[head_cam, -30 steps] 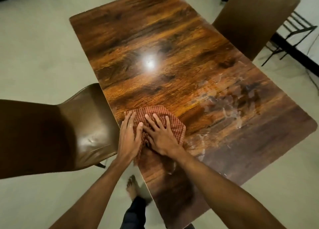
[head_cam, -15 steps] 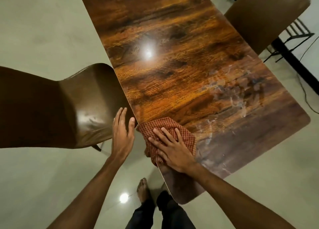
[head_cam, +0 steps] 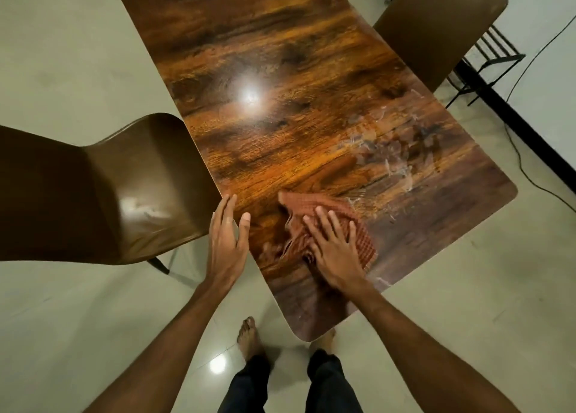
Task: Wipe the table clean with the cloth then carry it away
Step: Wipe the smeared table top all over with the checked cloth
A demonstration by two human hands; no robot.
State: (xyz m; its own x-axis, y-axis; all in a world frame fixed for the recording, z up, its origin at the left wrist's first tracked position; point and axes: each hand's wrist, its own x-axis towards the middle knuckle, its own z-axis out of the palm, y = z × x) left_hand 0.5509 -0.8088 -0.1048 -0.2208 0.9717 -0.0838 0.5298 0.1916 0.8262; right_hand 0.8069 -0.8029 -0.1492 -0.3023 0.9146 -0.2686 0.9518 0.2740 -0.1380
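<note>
A pale tiled floor point(head_cam: 62, 54) surrounds a glossy wood-grain counter point(head_cam: 280, 69), which has one brown chair point(head_cam: 109, 194) tucked against its nine o'clock side and another chair point(head_cam: 436, 23) at two o'clock. The checked red cloth point(head_cam: 314, 202) lies at the six o'clock end of the counter, near the corner closest to the person. The right hand point(head_cam: 333, 250) lies on it with fingers spread flat, pressing it down. The left hand point(head_cam: 226, 241) is at the counter's edge, at nine o'clock from the cloth, with fingers straight and holding nothing. Whether it touches the edge or hovers just above it cannot be told.

Whitish smears point(head_cam: 389, 151) remain at one o'clock from the cloth, so the wiping looks unfinished. The cloth is rucked up along its nine o'clock side. If the palm drives it like that, only part of the fabric will meet the surface and the residue may be streaked about, not lifted. It also sits close to the six o'clock edge, so a pull towards the body could drag it off onto the floor. The near chair crowds the left hand, and a wide sweep might knock it.
</note>
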